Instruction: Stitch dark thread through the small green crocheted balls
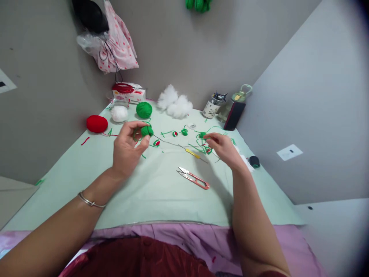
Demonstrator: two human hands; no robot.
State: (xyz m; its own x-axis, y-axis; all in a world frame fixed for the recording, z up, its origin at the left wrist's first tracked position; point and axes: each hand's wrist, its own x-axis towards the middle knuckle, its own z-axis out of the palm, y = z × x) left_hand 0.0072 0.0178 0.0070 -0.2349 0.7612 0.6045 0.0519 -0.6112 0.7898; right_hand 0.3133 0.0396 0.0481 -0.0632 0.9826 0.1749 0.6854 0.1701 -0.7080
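My left hand (128, 148) is closed on a small green crocheted piece (147, 131), pinched between thumb and fingers. A dark thread (165, 141) runs from that piece down to the right. My right hand (223, 148) has its fingertips pressed together beside another small green piece (203, 135); what they grip is too small to make out. Between the hands lies a crochet hook (192, 154) with a yellow handle. Closer to me, a pair of thread snips (193, 178) with pink handles rests on the table. Small red, white and green crocheted pieces (156, 143) lie about the hands.
Balls of red yarn (97, 124), white yarn (119, 114) and green yarn (144, 110) sit at the back left. White stuffing (175, 102), a pen cup (211, 107), a bottle (227, 109) and a phone (234, 116) stand along the back. A dark spool (254, 161) is at right.
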